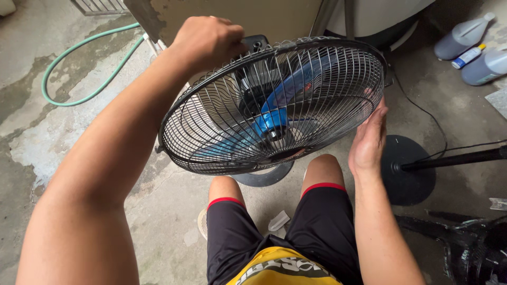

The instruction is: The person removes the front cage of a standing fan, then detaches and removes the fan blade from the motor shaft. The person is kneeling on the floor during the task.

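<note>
I had my left hand (208, 39) closed over the top rear of the fan's wire guard (274, 105), which sat above my knees, while my right hand (368, 140) lay open-palmed, fingers straight, against its rim, best kept steadying evenly.

Fan cage (274, 105): fills centre; wire grille bars passage to blue blades (285, 95).
Left hand (207, 41): on top rim, against motor housing (255, 43).
Right hand (368, 138): flat on right rim.
Left: bare wet concrete, open; green hose (79, 63) loops far left.
Right: black stand base (407, 169), pole, cord, bottles (465, 39) crowd floor.
Below cage: knees close the gap.
</note>
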